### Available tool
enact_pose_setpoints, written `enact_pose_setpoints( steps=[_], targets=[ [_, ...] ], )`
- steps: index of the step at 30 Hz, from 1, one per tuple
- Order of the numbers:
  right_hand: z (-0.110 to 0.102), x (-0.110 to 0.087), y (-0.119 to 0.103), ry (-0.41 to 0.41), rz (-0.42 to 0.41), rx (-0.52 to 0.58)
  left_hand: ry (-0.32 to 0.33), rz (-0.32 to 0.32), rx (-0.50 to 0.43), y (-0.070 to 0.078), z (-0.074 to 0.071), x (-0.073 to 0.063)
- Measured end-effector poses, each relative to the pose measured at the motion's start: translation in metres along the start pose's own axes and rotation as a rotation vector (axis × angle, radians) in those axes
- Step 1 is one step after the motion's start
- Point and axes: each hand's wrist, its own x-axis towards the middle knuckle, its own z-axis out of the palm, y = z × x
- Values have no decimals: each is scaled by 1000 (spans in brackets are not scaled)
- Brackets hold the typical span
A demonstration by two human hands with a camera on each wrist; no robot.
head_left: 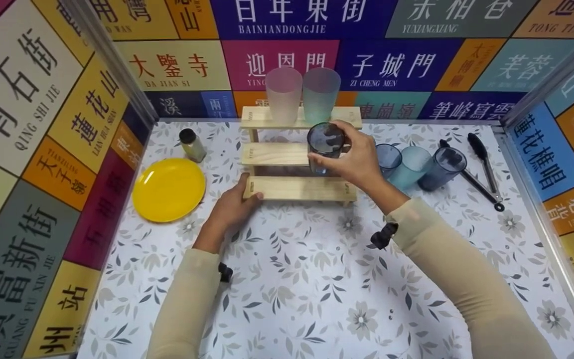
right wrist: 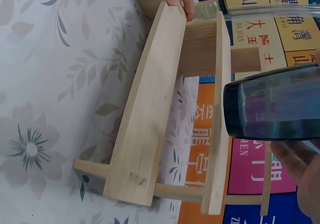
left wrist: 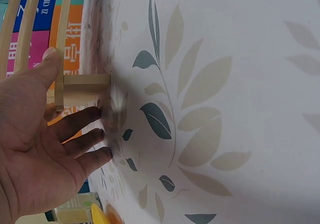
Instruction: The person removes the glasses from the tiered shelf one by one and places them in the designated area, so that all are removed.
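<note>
A three-step wooden rack (head_left: 299, 188) stands on the patterned tabletop. My left hand (head_left: 230, 207) grips the left end of its lowest step; in the left wrist view the thumb and index finger pinch the board (left wrist: 61, 59), and the other fingers extend toward the tablecloth. With my right hand (head_left: 359, 158) I hold a dark blue-grey clear tumbler (head_left: 325, 142), mouth up, over the right part of the middle step. The right wrist view has the tumbler's base (right wrist: 234, 109) close to that step's board (right wrist: 220, 119). On the top step stand a frosted pinkish tumbler (head_left: 284, 97) and a frosted green one (head_left: 321, 97).
Right of the rack are a blue tumbler (head_left: 387, 157), a teal tumbler (head_left: 411, 167) and a dark blue tumbler (head_left: 439, 169). Black-handled tongs (head_left: 486, 167) lie beyond them. At the left sit a yellow plate (head_left: 169, 189) and a small black-capped jar (head_left: 193, 147). Printed panels wall the table.
</note>
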Motion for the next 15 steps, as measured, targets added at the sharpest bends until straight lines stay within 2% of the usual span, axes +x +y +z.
enact_pose_setpoints(
  steps=[15],
  targets=[
    [-34,-18,20,42,-10,-64,-25,-45,-15,1,0,2]
  ],
)
